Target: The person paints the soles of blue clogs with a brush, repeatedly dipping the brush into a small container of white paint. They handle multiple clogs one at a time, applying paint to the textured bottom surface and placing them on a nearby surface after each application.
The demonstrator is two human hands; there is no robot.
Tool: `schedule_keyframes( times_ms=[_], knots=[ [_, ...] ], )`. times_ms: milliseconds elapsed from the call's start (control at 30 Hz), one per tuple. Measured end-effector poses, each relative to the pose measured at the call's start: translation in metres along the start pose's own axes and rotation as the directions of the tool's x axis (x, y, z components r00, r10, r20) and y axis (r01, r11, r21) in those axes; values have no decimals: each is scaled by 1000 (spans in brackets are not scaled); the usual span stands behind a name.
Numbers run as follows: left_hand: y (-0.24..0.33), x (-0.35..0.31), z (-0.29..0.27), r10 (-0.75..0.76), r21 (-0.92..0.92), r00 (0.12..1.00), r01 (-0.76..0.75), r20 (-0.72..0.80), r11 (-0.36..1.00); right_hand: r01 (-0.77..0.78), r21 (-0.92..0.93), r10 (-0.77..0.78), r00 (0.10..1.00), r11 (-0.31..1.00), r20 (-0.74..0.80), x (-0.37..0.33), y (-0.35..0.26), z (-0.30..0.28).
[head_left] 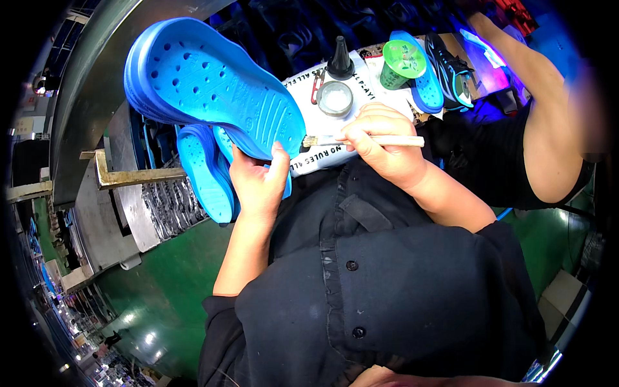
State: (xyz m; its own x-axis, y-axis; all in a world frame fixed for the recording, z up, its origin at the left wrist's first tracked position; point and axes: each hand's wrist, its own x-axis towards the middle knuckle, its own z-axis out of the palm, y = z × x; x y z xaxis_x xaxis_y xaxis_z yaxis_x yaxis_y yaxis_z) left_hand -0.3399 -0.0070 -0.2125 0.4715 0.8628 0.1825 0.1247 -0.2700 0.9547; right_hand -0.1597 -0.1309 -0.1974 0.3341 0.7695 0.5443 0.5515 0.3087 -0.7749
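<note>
A large blue shoe sole (222, 84), its footbed dotted with small holes, is tilted up at the left. My left hand (261, 184) grips it at the near, narrower end, thumb on the upper face. In my right hand (383, 155) is a brush (405, 140) with a pale wooden handle, pinched between thumb and fingers. Its bristles are at the rim of the sole's near end; whether they touch cannot be made out. Just beyond the right hand stands a small round jar (335, 100) with whitish contents.
Behind the jar is a black cone-shaped nozzle (340, 61). To its right are a green cup (403, 61), another blue sole (429, 90) and a black shoe (453, 71). More blue soles (205, 177) lie below the held one. A co-worker's arm (548, 135) is at the right.
</note>
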Motion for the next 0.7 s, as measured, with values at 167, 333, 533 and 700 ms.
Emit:
schedule_keyframes(
  times_ms=[167, 333, 533, 700],
  knots=[
    [8, -8, -2, 75, 3, 997, -75, -27, 997, 161, -122, -152, 985, 979, 77, 1, -7, 6],
    [7, -12, -5, 157, 6, 987, -156, -38, 988, 119, -132, -117, 993, 984, 28, -3, -7, 0],
    [4, -17, -6, 171, 30, 985, -170, -20, 985, 163, -117, -152, 984, 980, 95, 0, -14, 6],
    [3, -18, -9, 229, 38, 973, -228, -34, 973, 215, -245, -212, 976, 945, 39, -4, -7, 1]
  ],
)
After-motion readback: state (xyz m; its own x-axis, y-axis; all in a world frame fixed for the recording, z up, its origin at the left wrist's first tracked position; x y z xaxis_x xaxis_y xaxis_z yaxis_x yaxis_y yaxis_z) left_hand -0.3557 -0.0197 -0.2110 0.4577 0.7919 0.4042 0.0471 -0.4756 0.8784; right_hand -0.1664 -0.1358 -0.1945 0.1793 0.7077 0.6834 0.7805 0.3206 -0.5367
